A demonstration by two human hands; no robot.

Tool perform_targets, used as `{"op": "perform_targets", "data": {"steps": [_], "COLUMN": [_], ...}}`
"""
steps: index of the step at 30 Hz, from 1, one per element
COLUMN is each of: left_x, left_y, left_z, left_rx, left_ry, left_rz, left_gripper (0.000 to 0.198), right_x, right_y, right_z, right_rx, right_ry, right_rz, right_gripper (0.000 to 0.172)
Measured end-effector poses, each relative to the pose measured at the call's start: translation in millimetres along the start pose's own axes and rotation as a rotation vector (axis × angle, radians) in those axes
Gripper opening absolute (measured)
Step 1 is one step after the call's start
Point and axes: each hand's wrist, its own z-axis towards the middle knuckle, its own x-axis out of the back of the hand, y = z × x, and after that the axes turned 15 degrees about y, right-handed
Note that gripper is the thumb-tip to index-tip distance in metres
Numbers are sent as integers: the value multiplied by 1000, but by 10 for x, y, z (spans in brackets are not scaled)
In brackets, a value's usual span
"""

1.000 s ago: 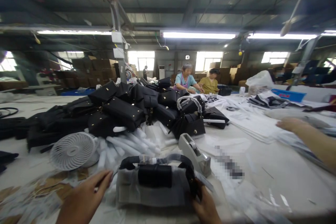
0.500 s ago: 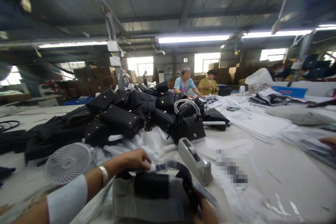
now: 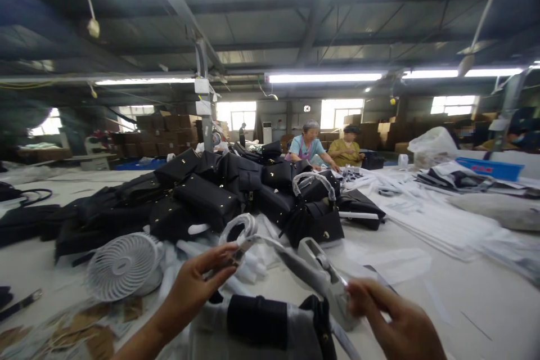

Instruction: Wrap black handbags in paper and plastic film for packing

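Observation:
A black handbag [image 3: 257,320], partly covered in translucent wrapping, stands right in front of me at the bottom. Above it a long strap [image 3: 295,269] in clear plastic film is stretched between my hands. My left hand [image 3: 196,281] pinches the strap's left end between thumb and fingers. Closed and smeared by motion, my right hand [image 3: 388,312] is at the strap's other end, though the exact grip is blurred. Behind my left fingertips shows a film-wrapped loop [image 3: 238,228]. A grey tape dispenser [image 3: 324,275] stands behind the strap, close to my right hand.
Black handbags [image 3: 206,199] are heaped across the table's middle. A white fan [image 3: 122,267] lies at left, with brown tags [image 3: 90,323] below it. White sheets [image 3: 430,214] are stacked at right. Two people [image 3: 310,146] work beyond the heap, and a blue bin [image 3: 489,169] stands far right.
My left hand has risen off the handbag's top and moved left. My right hand has come up from the bag's right side. The strap is now drawn out between them. The view has tilted up.

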Motion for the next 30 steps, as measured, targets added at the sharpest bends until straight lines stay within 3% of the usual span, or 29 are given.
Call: {"op": "perform_targets", "data": {"steps": [2, 6, 9, 12, 15, 18, 22, 25, 27, 30], "left_x": [-33, -124, -197, -275, -331, -330, -243, -155, -99, -24], "left_y": [-39, -134, -235, -338, -422, -461, -397, -301, -257, -246], "left_z": [-107, -201, -207, -209, -228, -261, -256, -174, -97, 14], "left_rx": [-122, -483, -724, -807, -736, -553, -188, -38, 24, 30], "left_ry": [97, 247, 329, 438, 585, 638, 422, 366, 300, 44], "left_rz": [-6, 30, 126, 189, 197, 185, 176, 108, 76, 39], "left_gripper": [36, 27, 29, 33, 45, 64, 86, 86, 71, 37], "right_x": [-107, -577, -870, -1021, -1092, -1135, -1161, -1167, -1167, -1155], "right_y": [-336, -877, -1149, -1327, -1417, -1435, -1395, -1347, -1314, -1285], "right_z": [385, 881, 968, 935, 869, 803, 754, 748, 753, 783], "right_rx": [93, 161, 43, 48, 168, 258, 394, 432, 458, 497], "right_ry": [-73, -543, -860, -965, -841, -738, -662, -607, -593, -628], "right_rz": [123, 252, 297, 406, 534, 611, 592, 602, 603, 595], "right_gripper": [43, 65, 75, 61, 41, 40, 44, 45, 43, 41]}}
